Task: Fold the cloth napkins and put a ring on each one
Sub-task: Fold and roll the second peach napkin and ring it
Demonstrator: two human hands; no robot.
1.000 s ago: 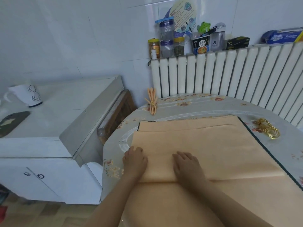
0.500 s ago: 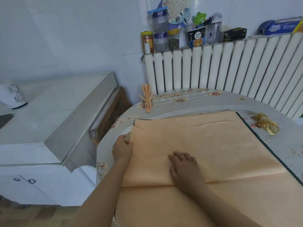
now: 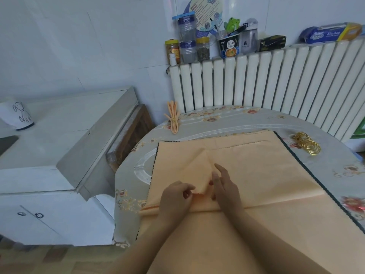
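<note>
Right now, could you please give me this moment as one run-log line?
stage: folding top napkin | left hand: pinches folded-over corner | right hand: open beside fold | gold rings: untouched, table's right | ringed napkin: far left

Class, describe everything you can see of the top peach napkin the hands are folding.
The top peach napkin is a soft, matte woven cloth with a small zigzag-cut edge. It lies on a stack of like napkins on the table, already creased across its near side. Its left corner is drawn inward as a slanted, raised flap. The left hand pinches that corner's edge; the right hand, fingers fairly straight, rests against the flap beside it.
</note>
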